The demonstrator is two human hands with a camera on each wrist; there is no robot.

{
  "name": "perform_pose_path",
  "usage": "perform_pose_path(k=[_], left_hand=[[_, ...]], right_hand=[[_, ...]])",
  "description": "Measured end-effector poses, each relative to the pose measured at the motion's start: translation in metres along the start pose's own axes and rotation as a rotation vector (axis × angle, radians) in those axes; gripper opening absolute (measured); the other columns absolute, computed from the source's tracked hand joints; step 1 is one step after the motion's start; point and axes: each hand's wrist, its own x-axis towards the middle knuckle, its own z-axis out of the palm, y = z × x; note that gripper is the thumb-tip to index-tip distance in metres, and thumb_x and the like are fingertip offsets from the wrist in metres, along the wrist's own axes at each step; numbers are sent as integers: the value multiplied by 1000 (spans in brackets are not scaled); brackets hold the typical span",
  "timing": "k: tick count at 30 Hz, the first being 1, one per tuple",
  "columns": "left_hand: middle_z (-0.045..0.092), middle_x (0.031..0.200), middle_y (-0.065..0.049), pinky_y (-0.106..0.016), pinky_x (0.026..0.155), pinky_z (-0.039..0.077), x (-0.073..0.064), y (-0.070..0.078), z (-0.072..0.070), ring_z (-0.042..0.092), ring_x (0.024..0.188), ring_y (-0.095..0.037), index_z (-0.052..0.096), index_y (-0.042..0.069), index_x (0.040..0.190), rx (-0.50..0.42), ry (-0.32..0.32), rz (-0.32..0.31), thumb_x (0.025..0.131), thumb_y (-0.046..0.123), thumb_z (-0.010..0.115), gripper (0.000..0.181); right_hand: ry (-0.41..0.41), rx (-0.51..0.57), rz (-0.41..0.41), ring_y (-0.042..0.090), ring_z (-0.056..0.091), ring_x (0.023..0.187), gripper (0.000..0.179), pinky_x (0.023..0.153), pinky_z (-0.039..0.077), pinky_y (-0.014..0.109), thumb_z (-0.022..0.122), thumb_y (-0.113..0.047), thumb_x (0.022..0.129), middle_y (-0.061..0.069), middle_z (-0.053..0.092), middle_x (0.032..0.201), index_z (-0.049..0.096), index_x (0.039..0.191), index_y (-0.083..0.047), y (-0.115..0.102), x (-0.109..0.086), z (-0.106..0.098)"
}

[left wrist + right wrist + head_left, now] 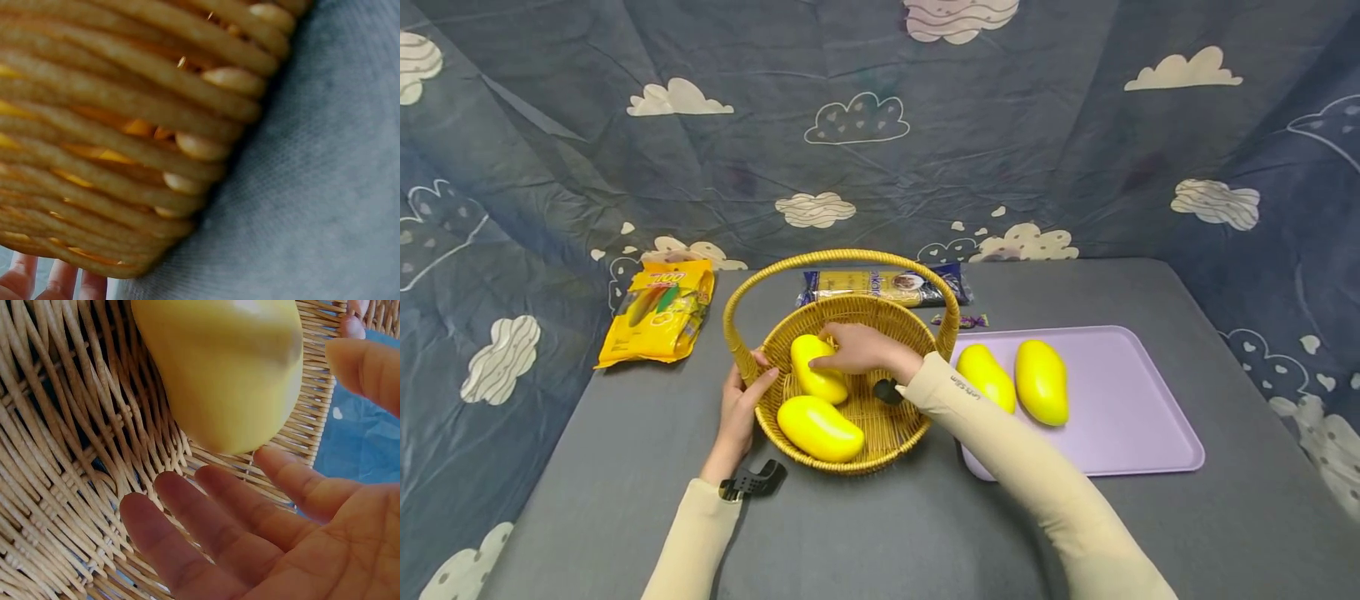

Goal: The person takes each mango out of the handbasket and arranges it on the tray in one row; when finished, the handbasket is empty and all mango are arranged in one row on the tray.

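A wicker basket with a tall arched handle stands on the table, holding two yellow mangoes. One mango lies at its front; the other mango lies behind, against the left inner wall. My left hand grips the basket's left rim by the handle's foot, its thumb over the edge. In the left wrist view, fingers show beyond the wickerwork. My right hand is inside the basket at the rear mango. The right wrist view shows its fingers spread, with the index fingertip right at the mango's end.
A lilac tray on the right bears two more mangoes, partly behind my right sleeve. Behind the basket lie a blue and yellow packet and a small purple-wrapped sweet. A yellow bag lies at the back left.
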Motion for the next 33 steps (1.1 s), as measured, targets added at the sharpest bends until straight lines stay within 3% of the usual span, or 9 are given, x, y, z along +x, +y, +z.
perform_pose_path(k=[9,20,33], left_hand=[[50,116,-18,-25,83,39,-2,1,-1,47,103,-23,45,-13,108,-8,3,6,88,-2,59,26],[48,111,-24,-25,79,39,-1,1,0,47,96,-18,45,-14,107,0,-1,9,89,-2,58,25],[48,108,-22,-26,77,39,0,1,1,47,93,-19,46,-13,107,8,-15,20,89,-2,59,25]], right_hand=[[-1,67,57,28,52,115,72,93,40,38,61,-48,89,16,52,131,37,142,-6,-1,9,9],[21,83,81,29,50,117,76,94,39,40,64,-52,85,14,51,133,38,143,-10,-3,11,10],[-11,214,21,28,47,121,75,98,36,40,71,-44,82,14,47,137,38,142,-14,5,15,14]])
